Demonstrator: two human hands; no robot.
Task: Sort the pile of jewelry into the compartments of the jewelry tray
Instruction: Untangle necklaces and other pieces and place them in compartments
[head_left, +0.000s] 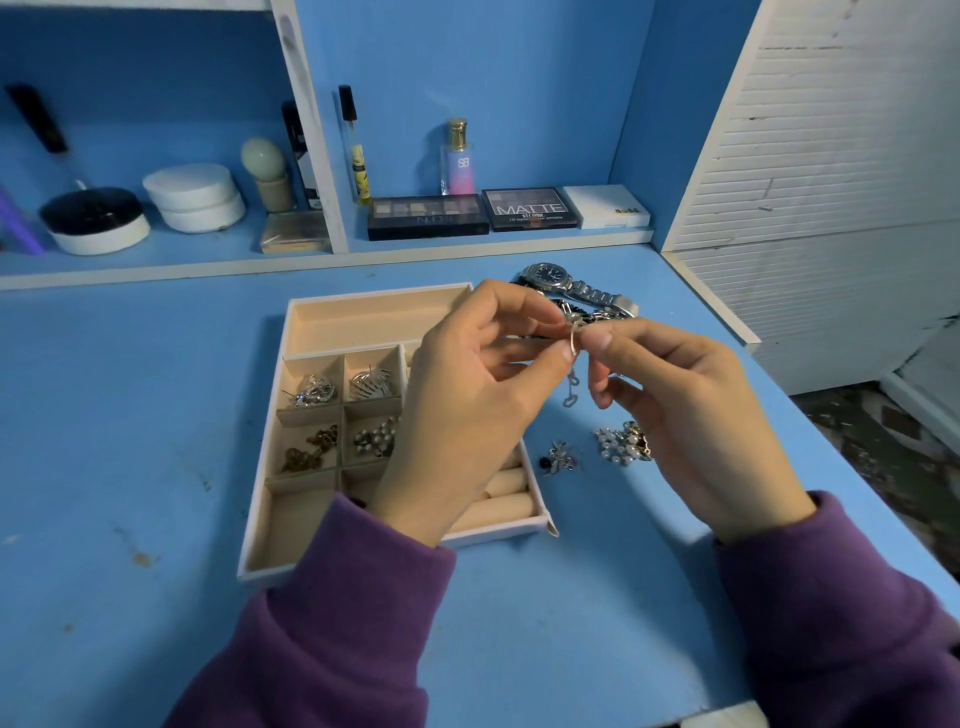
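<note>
Pinching a small silver piece (574, 332) between them, the left hand (478, 395) and right hand (675, 410) hold it above the blue table (156, 415), just right of the tray (363, 299) and in front of the pile (605, 306). Thumb and forefinger tips of each hand close narrowly on it; the other fingers curl loosely. A thin chain (570, 399) hangs from it between the hands. The fingertips cover most of the piece, so its kind cannot be told. The left hand hides the tray's right-hand compartments. A watch (548, 275) tops the pile, its strap partly behind the fingers. A pearl cluster (618, 446) is half hidden by the right hand.
</note>
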